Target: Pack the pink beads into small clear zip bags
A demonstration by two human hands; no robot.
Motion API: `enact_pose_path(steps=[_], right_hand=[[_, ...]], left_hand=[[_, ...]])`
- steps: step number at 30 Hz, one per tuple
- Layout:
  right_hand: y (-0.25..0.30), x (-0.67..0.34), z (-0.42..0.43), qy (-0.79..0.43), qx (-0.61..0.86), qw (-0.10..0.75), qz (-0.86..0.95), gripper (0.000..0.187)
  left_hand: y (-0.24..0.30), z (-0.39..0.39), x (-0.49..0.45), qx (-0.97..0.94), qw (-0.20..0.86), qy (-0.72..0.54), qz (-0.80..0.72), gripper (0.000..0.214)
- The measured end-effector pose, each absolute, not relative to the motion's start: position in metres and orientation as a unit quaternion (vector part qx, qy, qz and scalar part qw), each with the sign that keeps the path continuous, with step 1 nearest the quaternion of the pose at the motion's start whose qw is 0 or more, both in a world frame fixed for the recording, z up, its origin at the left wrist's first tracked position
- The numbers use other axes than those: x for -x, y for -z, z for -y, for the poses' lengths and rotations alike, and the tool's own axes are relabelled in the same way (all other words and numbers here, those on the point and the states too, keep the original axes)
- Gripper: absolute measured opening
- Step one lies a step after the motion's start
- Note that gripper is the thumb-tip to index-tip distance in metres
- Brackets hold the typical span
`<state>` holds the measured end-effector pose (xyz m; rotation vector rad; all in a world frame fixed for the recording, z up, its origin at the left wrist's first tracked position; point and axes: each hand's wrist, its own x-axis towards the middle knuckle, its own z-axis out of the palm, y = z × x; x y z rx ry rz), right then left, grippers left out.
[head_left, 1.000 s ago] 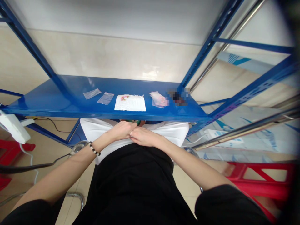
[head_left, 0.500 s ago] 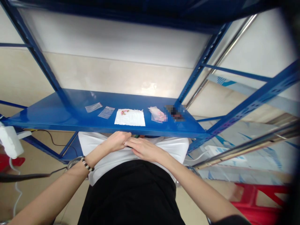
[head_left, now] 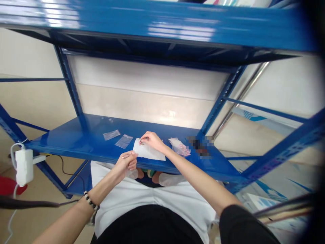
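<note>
My right hand (head_left: 153, 140) reaches over a white sheet (head_left: 152, 154) on the blue shelf (head_left: 93, 144). Its fingertips pinch together at a few tiny pink and gold pieces (head_left: 141, 143) near the sheet's upper left corner; what is between them is too small to make out. My left hand (head_left: 126, 163) hovers by the shelf's front edge, close to the sheet's lower left corner. Its fingers are curled closed, and anything inside is hidden. Left of the sheet lie two flat clear plastic bags, one nearer (head_left: 124, 141) and one farther (head_left: 111, 135).
Right of the sheet is a clear bag with pink contents (head_left: 179, 147), beside a pixelated dark item (head_left: 199, 146). An upper blue shelf (head_left: 152, 27) hangs overhead. Blue uprights frame both sides, and a white power strip (head_left: 24, 166) is mounted at the left.
My hands were together at the shelf's front edge. The right has moved up onto the sheet and the left has drawn apart from it. The view has tilted up, showing more of the upper shelf.
</note>
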<state>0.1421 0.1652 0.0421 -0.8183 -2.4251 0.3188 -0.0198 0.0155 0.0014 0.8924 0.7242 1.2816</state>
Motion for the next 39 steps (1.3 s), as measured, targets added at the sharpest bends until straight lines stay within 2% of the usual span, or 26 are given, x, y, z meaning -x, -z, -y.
enact_pose_path(steps=[4,13,17,22,27,32,36,39], right_hand=[[-0.043,-0.133,-0.18,-0.109,0.209,0.218,0.947,0.005],[-0.046,-0.132,-0.18,-0.081,0.167,0.184,0.965,0.007],[-0.045,-0.126,-0.179,-0.097,0.174,0.209,0.957,0.008],[-0.071,-0.117,-0.152,-0.195,0.18,0.312,0.912,0.005],[-0.098,-0.117,-0.104,-0.243,0.107,0.256,0.929,0.007],[-0.095,-0.122,-0.092,-0.255,0.09,0.21,0.939,0.011],[-0.089,-0.124,-0.119,-0.283,0.142,0.242,0.917,0.019],[-0.081,-0.124,-0.15,-0.252,0.211,0.27,0.905,0.018]], left_hand=[[-0.002,-0.016,0.02,-0.365,0.689,-0.566,-0.268,0.036],[-0.001,-0.017,0.017,-0.365,0.712,-0.541,-0.259,0.03],[-0.004,-0.015,0.017,-0.378,0.709,-0.536,-0.26,0.032],[-0.009,-0.013,0.016,-0.399,0.687,-0.535,-0.289,0.034],[-0.009,-0.01,0.013,-0.428,0.673,-0.516,-0.313,0.034],[-0.004,-0.009,0.012,-0.44,0.664,-0.519,-0.311,0.035],[-0.006,-0.01,0.012,-0.431,0.66,-0.531,-0.312,0.038],[-0.007,-0.011,0.011,-0.432,0.656,-0.531,-0.318,0.039]])
